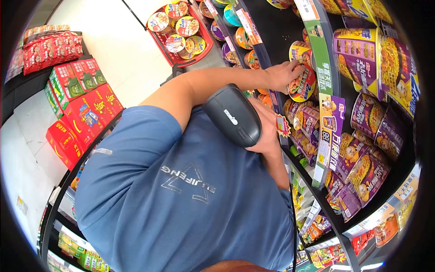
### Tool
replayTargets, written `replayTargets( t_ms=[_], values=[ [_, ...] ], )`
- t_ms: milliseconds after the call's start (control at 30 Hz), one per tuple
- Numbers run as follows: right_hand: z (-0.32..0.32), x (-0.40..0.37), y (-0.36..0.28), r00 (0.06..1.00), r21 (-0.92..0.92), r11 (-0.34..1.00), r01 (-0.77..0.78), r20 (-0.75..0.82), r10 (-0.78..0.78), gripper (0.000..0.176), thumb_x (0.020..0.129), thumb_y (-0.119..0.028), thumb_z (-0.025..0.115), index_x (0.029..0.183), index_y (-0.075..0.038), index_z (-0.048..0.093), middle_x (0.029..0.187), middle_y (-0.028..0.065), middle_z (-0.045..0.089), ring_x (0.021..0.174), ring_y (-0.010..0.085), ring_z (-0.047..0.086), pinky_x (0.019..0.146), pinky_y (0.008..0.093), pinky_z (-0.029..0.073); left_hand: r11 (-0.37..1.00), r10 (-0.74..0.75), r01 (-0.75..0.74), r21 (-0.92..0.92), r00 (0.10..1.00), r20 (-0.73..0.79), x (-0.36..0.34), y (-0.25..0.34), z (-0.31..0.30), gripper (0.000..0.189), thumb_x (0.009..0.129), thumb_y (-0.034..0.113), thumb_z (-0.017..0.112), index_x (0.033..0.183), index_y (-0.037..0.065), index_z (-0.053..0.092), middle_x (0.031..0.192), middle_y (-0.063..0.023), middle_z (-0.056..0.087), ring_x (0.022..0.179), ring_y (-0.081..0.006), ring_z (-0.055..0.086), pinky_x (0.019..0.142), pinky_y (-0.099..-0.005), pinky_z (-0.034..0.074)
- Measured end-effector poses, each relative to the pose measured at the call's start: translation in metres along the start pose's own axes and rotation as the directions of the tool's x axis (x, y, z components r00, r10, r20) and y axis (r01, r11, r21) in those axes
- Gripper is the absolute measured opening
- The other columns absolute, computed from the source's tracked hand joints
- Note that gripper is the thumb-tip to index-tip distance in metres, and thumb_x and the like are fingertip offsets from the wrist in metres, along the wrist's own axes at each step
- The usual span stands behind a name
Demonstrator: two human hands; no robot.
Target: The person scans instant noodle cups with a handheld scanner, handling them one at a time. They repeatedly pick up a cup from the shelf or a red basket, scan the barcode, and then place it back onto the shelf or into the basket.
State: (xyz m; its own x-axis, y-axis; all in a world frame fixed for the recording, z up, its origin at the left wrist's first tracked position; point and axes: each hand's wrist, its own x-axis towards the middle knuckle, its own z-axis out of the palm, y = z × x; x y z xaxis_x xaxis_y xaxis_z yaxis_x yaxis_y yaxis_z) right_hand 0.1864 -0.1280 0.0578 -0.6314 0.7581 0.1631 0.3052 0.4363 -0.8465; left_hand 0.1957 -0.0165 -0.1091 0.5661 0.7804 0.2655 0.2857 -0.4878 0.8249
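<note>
Room is being left over the dark back of the upper shelf (272, 22). Its front edge is being narrowed by a green price strip (322, 59) and a hanging sign (330, 131), and its right side is being filled by purple tubs (358, 54). The gap by the tilted bowl (302, 86) is being taken up by the left hand (283, 75). The lower tiers are being screened by the scanner (233, 115) gripped in the right hand (268, 136). Pale floor (113, 45) is being left open beside the red basket (181, 31).
</note>
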Motion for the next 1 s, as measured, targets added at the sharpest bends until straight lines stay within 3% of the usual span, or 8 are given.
replayTargets(
  t_ms=[267,333,433,567,667,767,900,1000],
  values=[
    [-0.001,-0.001,0.007,1.000,0.040,0.999,0.002,-0.006,-0.002,0.050,0.062,-0.021,0.074,0.098,0.010,0.060,0.095,0.0231,0.062,0.080,0.0383,0.063,0.071,0.0401,0.050,0.999,0.011,-0.010,-0.047,1.000,0.011,-0.011,-0.004,-0.010,0.100,0.066,0.035,0.083,0.143,0.004,0.026,0.118,-0.0245,0.052,0.108,-0.0415,0.057,0.093,-0.0445,0.048],
    [0.001,-0.002,0.010,1.000,0.032,0.999,-0.002,-0.001,0.002,0.051,0.061,-0.022,0.074,0.098,0.010,0.060,0.095,0.0228,0.062,0.081,0.0378,0.063,0.071,0.0403,0.050,0.994,-0.023,0.037,-0.101,0.990,0.136,-0.015,-0.007,-0.021,0.105,0.065,0.017,0.081,0.148,0.007,0.017,0.127,-0.0248,0.049,0.112,-0.0409,0.055,0.094,-0.0436,0.048],
    [0.001,0.006,0.005,0.999,0.037,0.999,-0.028,0.017,0.027,0.044,0.060,-0.006,0.074,0.099,0.007,0.059,0.094,0.0192,0.064,0.083,0.0365,0.064,0.074,0.0397,0.052,0.992,-0.079,0.102,-0.081,0.965,0.249,-0.019,-0.018,-0.021,0.103,0.066,0.016,0.081,0.147,0.006,0.019,0.125,-0.0246,0.052,0.108,-0.0404,0.058,0.091,-0.0439,0.050],
    [0.007,0.017,0.005,0.999,0.058,0.998,-0.029,0.043,0.027,0.044,0.060,-0.006,0.074,0.099,0.007,0.059,0.094,0.0186,0.064,0.082,0.0361,0.064,0.073,0.0394,0.052,0.989,-0.036,0.062,-0.135,0.982,0.184,-0.024,-0.019,-0.019,0.098,0.068,0.013,0.077,0.148,0.008,0.021,0.123,-0.0236,0.054,0.103,-0.0402,0.060,0.087,-0.0444,0.051],
    [0.008,0.024,0.005,0.998,0.055,0.998,-0.027,0.063,0.024,0.044,0.060,-0.006,0.074,0.100,0.006,0.060,0.094,0.0182,0.064,0.082,0.0352,0.065,0.071,0.0390,0.052,0.982,-0.082,0.123,-0.142,0.960,0.268,-0.023,-0.024,-0.025,0.094,0.070,0.009,0.072,0.150,0.011,0.022,0.116,-0.0228,0.059,0.097,-0.0408,0.062,0.084,-0.0449,0.052],
    [0.012,0.029,0.007,0.998,0.044,0.999,-0.027,0.065,0.025,0.044,0.060,-0.006,0.074,0.099,0.006,0.060,0.094,0.0177,0.065,0.081,0.0346,0.065,0.071,0.0388,0.053,0.987,-0.005,0.052,-0.154,0.956,0.292,-0.023,-0.029,-0.033,0.093,0.070,0.003,0.066,0.151,0.015,0.023,0.103,-0.0228,0.064,0.086,-0.0409,0.063,0.073,-0.0461,0.052],
    [0.018,0.032,0.013,0.999,0.036,0.999,-0.009,0.033,0.008,0.048,0.060,-0.013,0.076,0.099,0.009,0.060,0.092,0.0207,0.063,0.077,0.0361,0.064,0.068,0.0383,0.051,0.980,-0.030,0.107,-0.168,0.914,0.405,-0.017,-0.021,-0.050,0.091,0.070,0.003,0.065,0.151,0.014,0.025,0.102,-0.0228,0.065,0.083,-0.0404,0.064,0.070,-0.0466,0.051],
    [0.020,0.036,0.013,1.000,0.042,0.999,-0.013,0.024,0.012,0.050,0.059,-0.014,0.077,0.101,0.009,0.059,0.093,0.0211,0.063,0.078,0.0366,0.064,0.070,0.0389,0.051,0.981,-0.060,0.138,-0.136,0.883,0.465,-0.016,-0.046,-0.048,0.078,0.072,0.000,0.060,0.146,0.011,0.037,0.103,-0.0194,0.067,0.086,-0.0372,0.066,0.073,-0.0424,0.054]
  ],
)
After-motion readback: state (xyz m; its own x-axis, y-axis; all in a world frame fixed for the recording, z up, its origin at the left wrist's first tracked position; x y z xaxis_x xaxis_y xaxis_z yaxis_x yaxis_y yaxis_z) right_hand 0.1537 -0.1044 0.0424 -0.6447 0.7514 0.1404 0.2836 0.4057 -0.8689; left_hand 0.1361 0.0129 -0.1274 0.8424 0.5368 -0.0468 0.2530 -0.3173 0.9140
